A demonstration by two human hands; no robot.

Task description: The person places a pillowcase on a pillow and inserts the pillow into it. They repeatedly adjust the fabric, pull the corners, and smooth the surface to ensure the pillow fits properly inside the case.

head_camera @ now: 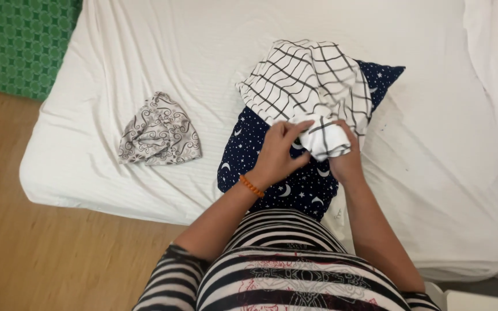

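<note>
From the head camera, both hands meet over a pillow that lies on the bed, near the bed's near edge and a little right of its middle. The pillow wears a dark blue cover with white stars and moons; its far corner points toward the bed's right side.

The left hand has its fingers bent and closed on the bunched end of a white pillowcase with a black grid pattern, thumb and fingertips pinching the cloth. An orange bead bracelet sits on that wrist. The right hand grips the same bunched cloth from the other side, fingers curled around it; the fingertips are hidden behind the fabric, so the exact hold is hard to make out.

The rest of the pillowcase lies spread over the far half of the pillow, hiding that part.

A crumpled grey patterned cloth lies on the sheet toward the bed's left edge, well apart from the hands. Wooden floor shows beside the bed.
</note>
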